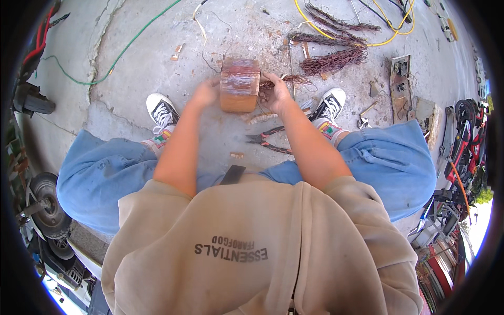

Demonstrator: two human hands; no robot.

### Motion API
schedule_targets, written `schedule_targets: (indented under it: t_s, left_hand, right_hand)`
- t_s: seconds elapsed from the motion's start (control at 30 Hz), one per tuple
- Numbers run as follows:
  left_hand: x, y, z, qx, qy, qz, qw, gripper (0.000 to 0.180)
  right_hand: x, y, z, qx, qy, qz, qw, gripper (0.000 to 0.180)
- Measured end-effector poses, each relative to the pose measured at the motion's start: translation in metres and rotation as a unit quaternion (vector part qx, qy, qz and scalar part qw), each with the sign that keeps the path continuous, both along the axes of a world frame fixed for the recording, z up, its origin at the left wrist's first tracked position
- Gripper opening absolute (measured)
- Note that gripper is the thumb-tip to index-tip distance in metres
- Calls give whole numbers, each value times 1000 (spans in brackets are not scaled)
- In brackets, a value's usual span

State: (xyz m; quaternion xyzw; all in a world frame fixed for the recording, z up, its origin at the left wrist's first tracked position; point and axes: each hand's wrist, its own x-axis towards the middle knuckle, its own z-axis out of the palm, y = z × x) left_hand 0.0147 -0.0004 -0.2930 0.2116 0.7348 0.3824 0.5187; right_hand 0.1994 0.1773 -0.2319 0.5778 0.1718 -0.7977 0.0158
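Grip, L: left hand [206, 93] pressed flat-ish against the left side of a rusty orange-brown metal block w/ copper wire windings, roughly cube-shaped [240, 85]; fingers wrap the far edge, so it's grasping the block, not clenched on air.
Grip, R: right hand [276, 90] on the block's right side, fingers curled into a tuft of reddish-brown copper wire strands [286, 80] sticking out there. Can't tell if it pinches wire or just steadies the block.
Block pos.: held between both hands, low over the cracked grey concrete floor [131, 79], between the two black-and-white sneakers [161, 111], toward the far side from the person's knees.
Near grip: red-handled pliers [268, 140] lying on the floor just on the near side of the right hand, untouched. Small copper offcuts [236, 155] near them.
Further out: three bundles of pulled, crinkled copper wire [333, 59] lie on the floor beyond the right hand, well apart from the block. Yellow cable [388, 37] loops behind them; green cable [121, 55] runs across the floor's far-left part.
Done (judged): a good share of wire looks already stripped out, going by the bundles.
Left (judged): block still shows windings across its top face and the tuft at its side, so more to pull.
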Motion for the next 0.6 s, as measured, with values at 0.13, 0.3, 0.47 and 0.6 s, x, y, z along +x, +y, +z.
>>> schedule_targets:
  t_s: [0.13, 0.3, 0.47, 0.6]
  left_hand:
    - [-9, 1, 7, -23, -52, 44, 997, 37]
    - [-2, 5, 9, -15, -9, 9, 1000, 35]
    - [6, 17, 43, 20, -137, 33, 990, 34]
    - [-3, 5, 44, -19, -138, 94, 986, 33]
  right_hand:
    - [33, 32, -19, 77, 89, -89, 989, 11]
    - [10, -7, -19, 22, 111, -46, 993, 17]
    - [10, -9, -6, 8, 100, -35, 994, 20]
    - [31, 10, 1, 69, 63, -122, 988, 28]
